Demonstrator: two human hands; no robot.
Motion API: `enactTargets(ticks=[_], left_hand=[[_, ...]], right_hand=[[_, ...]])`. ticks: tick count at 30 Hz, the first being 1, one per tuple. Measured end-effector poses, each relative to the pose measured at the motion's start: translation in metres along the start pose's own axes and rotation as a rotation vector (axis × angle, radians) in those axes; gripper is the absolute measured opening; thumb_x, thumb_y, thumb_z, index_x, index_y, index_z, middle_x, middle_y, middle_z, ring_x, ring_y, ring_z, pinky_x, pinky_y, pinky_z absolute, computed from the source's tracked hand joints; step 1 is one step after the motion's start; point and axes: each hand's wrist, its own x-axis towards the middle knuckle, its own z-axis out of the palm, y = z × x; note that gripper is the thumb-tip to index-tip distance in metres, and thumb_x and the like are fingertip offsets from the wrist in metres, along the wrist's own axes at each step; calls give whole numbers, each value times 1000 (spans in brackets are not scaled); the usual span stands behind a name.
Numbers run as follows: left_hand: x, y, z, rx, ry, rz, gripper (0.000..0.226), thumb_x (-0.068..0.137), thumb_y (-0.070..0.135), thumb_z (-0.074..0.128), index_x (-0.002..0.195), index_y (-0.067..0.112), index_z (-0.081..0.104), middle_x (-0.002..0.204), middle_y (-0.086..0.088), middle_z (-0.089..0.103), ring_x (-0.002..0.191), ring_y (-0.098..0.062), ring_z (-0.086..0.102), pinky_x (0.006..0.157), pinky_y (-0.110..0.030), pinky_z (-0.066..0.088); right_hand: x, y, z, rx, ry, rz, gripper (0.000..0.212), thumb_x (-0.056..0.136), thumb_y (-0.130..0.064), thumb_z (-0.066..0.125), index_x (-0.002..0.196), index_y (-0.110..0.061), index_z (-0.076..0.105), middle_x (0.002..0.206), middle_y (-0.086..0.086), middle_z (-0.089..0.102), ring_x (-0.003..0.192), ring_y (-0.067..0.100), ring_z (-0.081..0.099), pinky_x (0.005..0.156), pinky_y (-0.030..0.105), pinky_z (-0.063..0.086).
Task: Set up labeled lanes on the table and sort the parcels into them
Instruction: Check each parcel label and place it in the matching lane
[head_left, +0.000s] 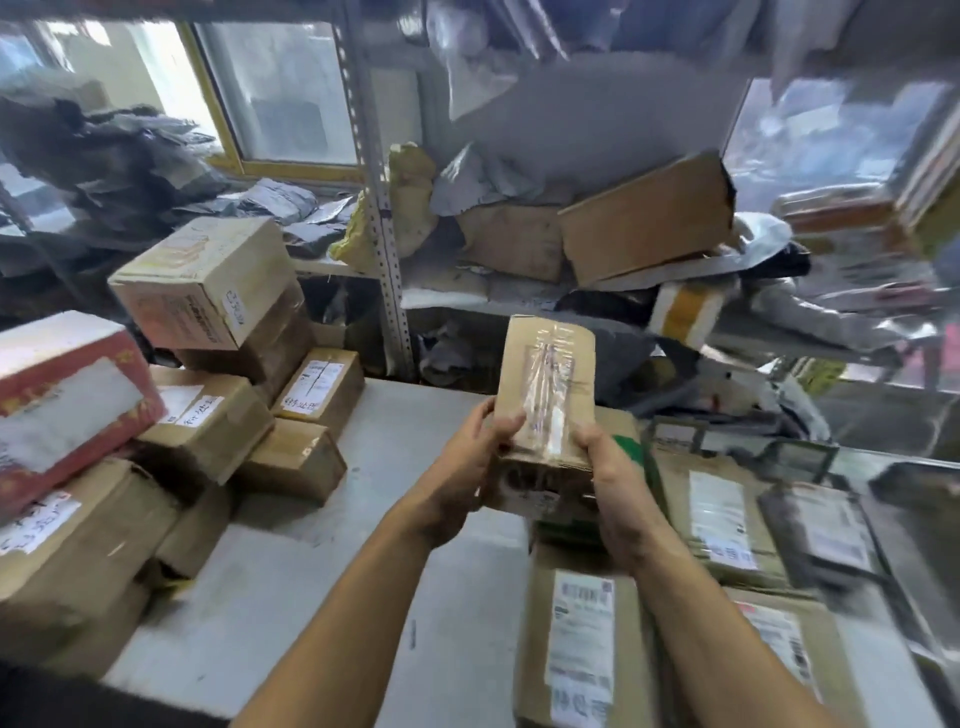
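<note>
Two hands hold one small cardboard box (545, 395) up above the grey table (322, 587), near its middle. Left hand (467, 467) grips the box's near left edge, fingers curled round that side, thumb on the top face. Right hand (615, 483) grips the near right corner, thumb lying on the taped top, fingers wrapped underneath and hidden. Box tilts away from the person, far end raised; a strip of clear tape runs along its top, between the two thumbs.

Left side of table: a stack of brown boxes (208, 415) with handwritten white labels, a red-and-white box (67, 395) at the near left of the stack. Right side: flat boxes (582, 649) with printed shipping labels lie just beneath and beside the held box, one with a green edge touching the right wrist area. Far side: metal shelving (376, 208) stacked with grey bags and open cartons, blurred.
</note>
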Motion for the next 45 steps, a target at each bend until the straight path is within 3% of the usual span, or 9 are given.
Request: enactTargets(ticks=[4, 7, 9, 16, 19, 23, 28, 38, 45], left_hand=[[-22, -15, 47, -228, -10, -59, 45, 83, 50, 50, 110, 17, 66, 103, -12, 69, 86, -25, 66, 61, -34, 57], [-30, -36, 84, -472, -183, -62, 59, 87, 51, 42, 120, 11, 70, 116, -23, 69, 103, -37, 67, 83, -58, 56], [-33, -48, 106, -500, -251, -77, 66, 88, 56, 40, 130, 11, 64, 132, -28, 58, 121, -45, 55, 103, -70, 38], [-19, -65, 148, -241, -207, -59, 56, 87, 33, 53, 132, 0, 56, 131, -28, 60, 128, -47, 49, 110, -64, 32], [-11, -63, 158, -18, -268, -41, 43, 97, 43, 50, 128, 15, 57, 125, -11, 69, 114, -29, 66, 87, -47, 57], [-11, -76, 171, 107, -383, -76, 59, 88, 58, 57, 137, 26, 48, 124, 5, 70, 109, -13, 69, 72, -24, 58], [-21, -114, 189, 140, -454, -180, 50, 89, 41, 56, 138, 37, 49, 125, 8, 69, 110, -15, 69, 92, -45, 56], [-37, -153, 231, 82, -565, -215, 48, 90, 33, 54, 136, 43, 45, 120, 17, 70, 110, -4, 67, 82, -20, 55], [-37, -166, 301, 133, -527, -211, 55, 79, 51, 57, 133, 52, 46, 126, 18, 67, 118, -5, 63, 107, -42, 45]], right_hand=[[-41, -3, -57, 18, 50, -86, 39, 93, -66, 41, 127, -53, 54, 110, -10, 72, 96, 5, 70, 68, 25, 59], [-65, -2, -100, 255, 70, 9, 34, 99, -41, 50, 132, -33, 48, 109, -4, 74, 95, 13, 73, 66, 27, 58], [-82, 0, -116, 298, -31, 122, 42, 95, -49, 48, 127, -24, 59, 113, 5, 74, 97, 22, 72, 73, 36, 57], [-115, 12, -165, 381, 73, 194, 48, 80, -49, 57, 115, -19, 67, 109, 18, 67, 98, 36, 60, 86, 54, 48], [-126, 20, -175, 311, 178, 163, 49, 84, -39, 58, 126, -15, 61, 111, 13, 72, 86, 28, 65, 74, 44, 50], [-143, 34, -184, 279, 248, 131, 38, 94, -27, 54, 132, -25, 56, 116, 13, 72, 88, 28, 70, 59, 33, 51], [-173, 57, -202, 326, 286, 126, 46, 87, -23, 60, 133, -28, 58, 123, 15, 69, 108, 36, 69, 69, 37, 60], [-218, 82, -244, 240, 402, 173, 57, 75, -32, 74, 130, -29, 61, 125, 13, 69, 109, 37, 68, 72, 40, 60], [-232, 82, -317, 196, 436, 136, 44, 83, -40, 67, 125, -32, 64, 120, 13, 71, 105, 35, 70, 71, 38, 58]])
